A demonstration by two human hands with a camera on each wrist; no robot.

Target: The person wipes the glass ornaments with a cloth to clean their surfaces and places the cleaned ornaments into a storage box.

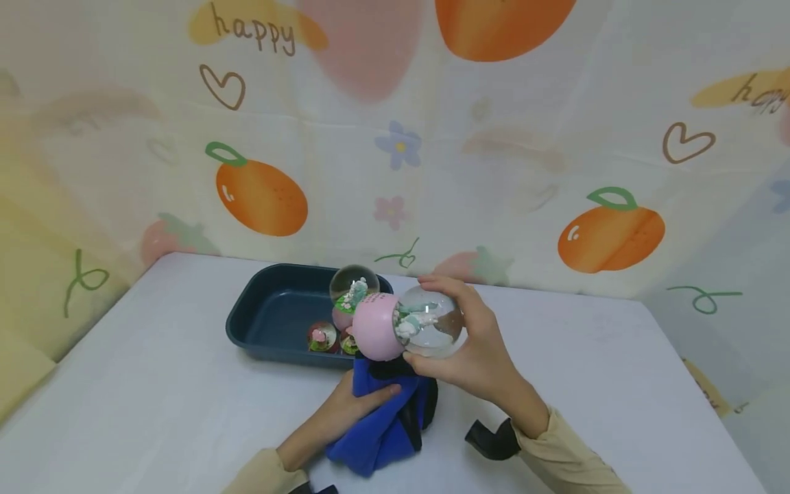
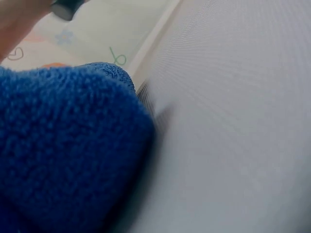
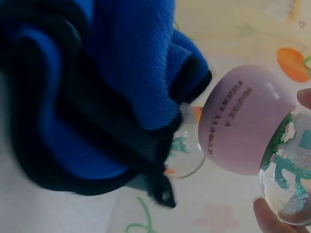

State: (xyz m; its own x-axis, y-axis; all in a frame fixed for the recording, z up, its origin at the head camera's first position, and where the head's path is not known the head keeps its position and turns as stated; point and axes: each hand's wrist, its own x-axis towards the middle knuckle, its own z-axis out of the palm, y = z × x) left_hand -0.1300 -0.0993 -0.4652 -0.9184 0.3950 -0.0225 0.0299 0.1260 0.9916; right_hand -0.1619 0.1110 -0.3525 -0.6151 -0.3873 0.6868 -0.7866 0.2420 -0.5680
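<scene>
A snow globe with a pink base (image 1: 378, 328) and a clear ball is held by my right hand (image 1: 487, 343). Its thumb and fingers grip the ball from both sides, so the globe lies sideways in the air. Lettering shows on the pink base (image 3: 243, 121) in the right wrist view. My left hand (image 1: 352, 408) grips a blue cloth (image 1: 385, 425) with black edging, just below the globe. Fuzzy blue cloth (image 2: 73, 145) fills much of the left wrist view, where the left hand's fingers are hidden.
A dark teal tray (image 1: 271, 353) stands behind the hands. In its right part are a larger snow globe (image 1: 354, 288) and small globes, one a little red-based globe (image 1: 322, 336). A white-covered table (image 1: 154, 384) meets a fruit-patterned curtain (image 1: 345, 171) at the back.
</scene>
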